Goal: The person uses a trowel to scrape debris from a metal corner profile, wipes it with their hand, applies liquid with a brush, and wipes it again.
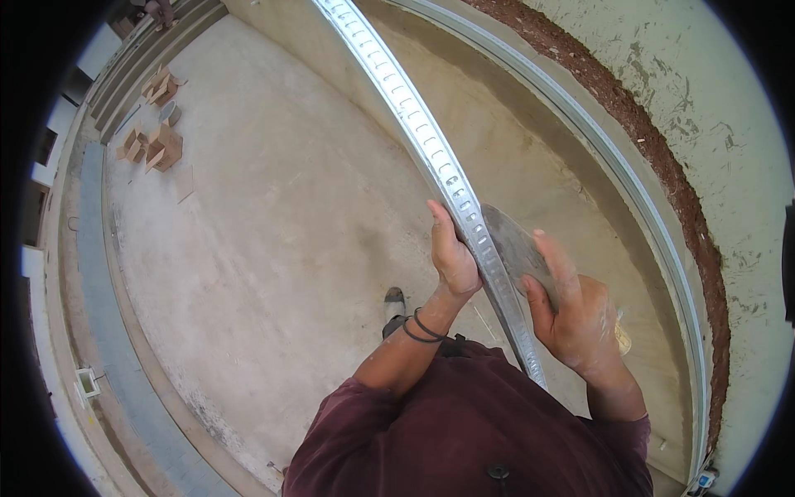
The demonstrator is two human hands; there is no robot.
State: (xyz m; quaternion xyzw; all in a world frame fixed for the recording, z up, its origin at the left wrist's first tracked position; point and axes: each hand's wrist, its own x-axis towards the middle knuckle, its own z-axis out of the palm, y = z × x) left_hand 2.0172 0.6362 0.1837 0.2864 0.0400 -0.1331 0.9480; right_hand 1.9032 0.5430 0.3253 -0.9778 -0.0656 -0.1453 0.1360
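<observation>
A long slotted metal strip (418, 132), silvery and bent-looking in this view, runs from the top edge down to my dark red shirt. My left hand (454, 261) grips it from the left, the thumb along its edge and the other fingers hidden behind it. On the right side of the strip is a flat grey blade (517, 244) with a rounded end, like a trowel blade. My right hand (580, 319) holds this blade, thumb and forefinger showing and the rest hidden. A small yellowish thing (623, 334) shows beside my right wrist; its kind is unclear.
A concrete floor (257, 240) spreads to the left, with cardboard boxes (164, 149) and a grey bucket (169, 113) at the far left. Steps (153, 54) rise at the upper left, where a person (160, 12) is partly seen. To the right runs a curved metal rail (609, 149).
</observation>
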